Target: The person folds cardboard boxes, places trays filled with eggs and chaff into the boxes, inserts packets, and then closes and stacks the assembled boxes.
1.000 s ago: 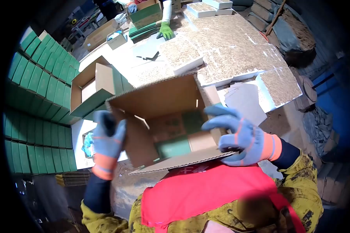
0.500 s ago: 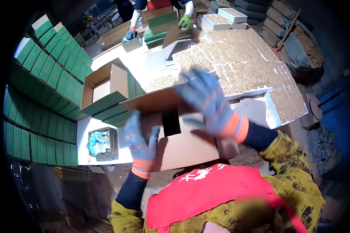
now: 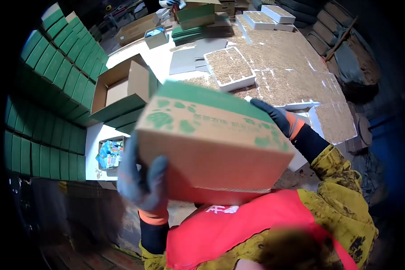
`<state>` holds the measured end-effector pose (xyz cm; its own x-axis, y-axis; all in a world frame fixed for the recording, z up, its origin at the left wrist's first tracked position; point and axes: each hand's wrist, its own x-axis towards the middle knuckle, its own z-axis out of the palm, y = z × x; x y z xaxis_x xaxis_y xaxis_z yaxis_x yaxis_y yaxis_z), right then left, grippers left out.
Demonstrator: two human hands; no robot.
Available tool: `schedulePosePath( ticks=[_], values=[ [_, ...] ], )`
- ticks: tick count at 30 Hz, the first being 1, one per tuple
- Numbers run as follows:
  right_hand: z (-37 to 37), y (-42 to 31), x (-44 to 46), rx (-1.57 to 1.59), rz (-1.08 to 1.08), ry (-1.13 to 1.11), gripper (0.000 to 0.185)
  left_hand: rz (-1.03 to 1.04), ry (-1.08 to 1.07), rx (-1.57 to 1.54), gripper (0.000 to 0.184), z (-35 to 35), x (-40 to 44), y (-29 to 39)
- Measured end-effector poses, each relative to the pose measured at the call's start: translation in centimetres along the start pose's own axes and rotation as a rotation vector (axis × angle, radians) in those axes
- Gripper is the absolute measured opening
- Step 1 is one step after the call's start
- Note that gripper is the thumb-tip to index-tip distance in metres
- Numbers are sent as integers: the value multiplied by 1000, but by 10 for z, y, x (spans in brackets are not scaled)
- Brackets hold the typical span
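A cardboard box (image 3: pixel 211 135), brown with green leafy print and a green band, is tilted in front of my chest between my two hands. At its near left corner, my left hand (image 3: pixel 144 180) grips it with the thumb against the plain brown face; this glove is blurred. My right hand (image 3: pixel 276 118) holds the far right edge, its fingers partly hidden behind the box. Both hands wear grey gloves with orange cuffs.
Green boxes (image 3: pixel 65 96) stand stacked at the left. On the white table are an open box (image 3: pixel 132 85), a small box of blue packets (image 3: pixel 110 154) and white trays (image 3: pixel 236 67) of brown grain-like material. A co-worker's gloved hand (image 3: pixel 171 3) shows at the top edge.
The box has been turned from its folded flaps and dark gap to a printed side. My right hand has shifted from above the flaps to the far right edge; my left has moved left and down.
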<state>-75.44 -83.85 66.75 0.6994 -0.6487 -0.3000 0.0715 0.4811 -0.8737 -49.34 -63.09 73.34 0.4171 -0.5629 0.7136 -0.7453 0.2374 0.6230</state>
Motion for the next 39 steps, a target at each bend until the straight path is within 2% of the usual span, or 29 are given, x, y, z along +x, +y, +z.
schedulePosePath(
  ticks=[1,2,3,4,5,6,7,9,11,12,13,14,15,16,17,18,19,22,23,25,26,30,31,32,33,34,35,37,39],
  values=[
    [1,-1,-4,-30,-265,-83,46,-21,169,-264,43,4,-10,-20],
    [2,-27,-1,-50,-182,-144,39,-115,132,-625,43,-8,-19,-56],
    [11,-50,-8,-376,-242,-155,33,-149,25,-344,45,-18,-38,-111],
    [16,-41,-10,-642,-531,-231,29,-156,-86,-61,47,-29,-57,-165],
    [23,-26,-14,-911,-819,-300,25,-372,-230,-360,51,-33,-61,-184],
    [27,-5,-18,-1136,-878,-382,21,-595,-369,-662,55,-33,-66,-195],
    [35,15,-23,-1360,-930,-470,17,-713,-369,-636,55,-30,-60,-184],
    [61,27,-39,-1377,-764,-720,14,-954,-357,-591,57,-24,-46,-164],
    [48,8,-29,-849,-319,-812,18,-140,-558,187,52,-20,-19,-117],
    [39,-1,-20,-574,-110,-829,20,-512,-675,155,45,-23,-23,-120],
    [15,10,4,-496,-347,-498,26,-625,-420,-122,38,1,-27,-110],
    [-13,1,37,-534,-207,-133,31,-585,-508,-27,36,-3,-32,-127],
    [-33,-10,65,-417,-284,51,37,-541,-603,71,34,-12,-37,-142],
    [-74,4,108,-505,-309,314,44,-454,-627,161,33,-10,-38,-140],
    [-107,9,137,-746,-250,506,52,-374,-640,251,33,-7,-39,-134],
    [-135,12,163,-967,-141,571,61,-297,-654,344,33,-4,-42,-130],
    [-181,49,204,-1267,-371,684,66,-159,-656,409,29,-10,-49,-138],
    [-192,55,223,-1215,-197,686,55,-195,-709,463,31,-16,-45,-130],
    [-202,55,223,-1234,-302,679,47,-244,-724,432,32,-16,-43,-129],
    [-225,42,212,-1328,-317,658,41,-261,-756,493,33,-20,-44,-132],
    [-243,38,198,-1304,-335,657,39,-342,-722,411,33,-20,-46,-139],
    [-307,36,87,-1271,-337,654,36,-398,-751,416,35,-25,-46,-139],
    [-319,43,54,-1218,-326,677,39,-262,-766,442,36,-14,-43,-129],
    [-322,44,24,-1180,-199,718,39,-298,-777,447,36,-15,-40,-129],
    [-331,52,1,-1049,-146,722,37,-334,-792,452,36,-17,-40,-132],
    [-336,68,-13,-897,-250,758,41,-301,-756,481,36,-20,-45,-137],
    [-336,81,-25,-741,-359,790,45,-426,-707,302,39,-16,-42,-130],
    [-328,107,-27,-147,-466,962,44,-457,-651,313,34,-9,-42,-127],
    [-338,160,-5,-611,-460,983,47,-447,-704,396,34,-7,-45,-136]
  ],
)
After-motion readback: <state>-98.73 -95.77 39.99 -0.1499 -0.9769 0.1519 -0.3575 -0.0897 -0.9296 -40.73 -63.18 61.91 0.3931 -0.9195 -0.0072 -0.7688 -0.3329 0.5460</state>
